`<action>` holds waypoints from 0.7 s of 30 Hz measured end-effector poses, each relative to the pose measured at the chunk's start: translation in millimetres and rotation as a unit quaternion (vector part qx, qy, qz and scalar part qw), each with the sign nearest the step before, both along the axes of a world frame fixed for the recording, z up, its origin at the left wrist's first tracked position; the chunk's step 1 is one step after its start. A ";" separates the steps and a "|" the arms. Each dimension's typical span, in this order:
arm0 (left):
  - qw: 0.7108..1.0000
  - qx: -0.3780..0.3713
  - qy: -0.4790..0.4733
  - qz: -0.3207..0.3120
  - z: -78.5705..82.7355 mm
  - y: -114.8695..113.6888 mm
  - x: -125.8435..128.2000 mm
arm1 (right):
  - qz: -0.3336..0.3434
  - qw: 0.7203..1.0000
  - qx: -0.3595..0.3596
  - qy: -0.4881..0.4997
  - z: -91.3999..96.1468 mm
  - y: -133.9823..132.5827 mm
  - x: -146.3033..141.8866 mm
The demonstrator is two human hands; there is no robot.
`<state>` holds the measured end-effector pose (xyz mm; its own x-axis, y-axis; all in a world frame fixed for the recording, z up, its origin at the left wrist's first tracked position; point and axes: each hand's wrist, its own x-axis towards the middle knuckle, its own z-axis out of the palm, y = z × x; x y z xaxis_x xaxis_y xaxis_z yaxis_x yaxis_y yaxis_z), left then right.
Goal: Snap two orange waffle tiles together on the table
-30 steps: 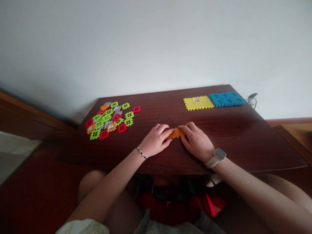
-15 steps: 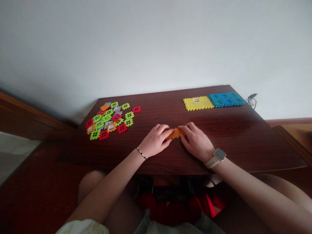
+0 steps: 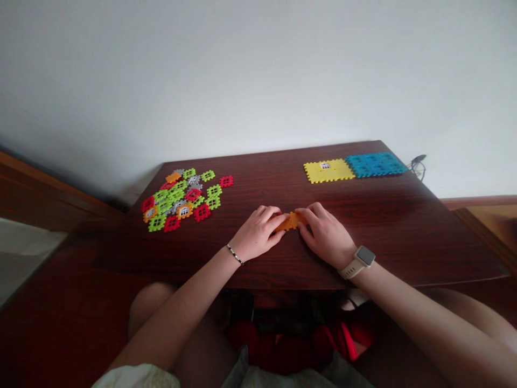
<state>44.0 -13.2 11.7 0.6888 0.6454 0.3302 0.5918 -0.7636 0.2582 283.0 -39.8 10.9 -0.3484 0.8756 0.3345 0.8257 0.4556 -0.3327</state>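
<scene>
Dark wood-grain desk (image 3: 258, 178) against a white wall. Items, left to right: loose pile of red, green, grey and orange interlocking plastic tiles (image 3: 180, 200); orange tile piece (image 3: 290, 221), mid-desk, low on the surface between both hands; yellow tile panel (image 3: 328, 171); blue tile panel (image 3: 375, 164), abutting the yellow; small wire object (image 3: 418, 167) past the far corner. Left hand (image 3: 257, 231), with beaded bracelet (image 3: 235, 254), and right hand (image 3: 326, 236), with pale-strapped watch (image 3: 358, 262): fingers curled, gripping the orange piece from opposite ends. Risk, as judged: uneven pressure could make the piece slip from the fingers and skid across the polished surface.
</scene>
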 end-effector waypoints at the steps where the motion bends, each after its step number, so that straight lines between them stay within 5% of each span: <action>1: 1.000 0.000 0.000 0.000 0.0 0.0 0.1 | 0.000 1.000 0.000 0.000 0.0 -0.1 0.0; 21: 1.000 0.002 0.002 -0.001 -0.6 0.1 -0.1 | -0.003 1.000 -0.002 0.000 0.1 -0.4 -0.5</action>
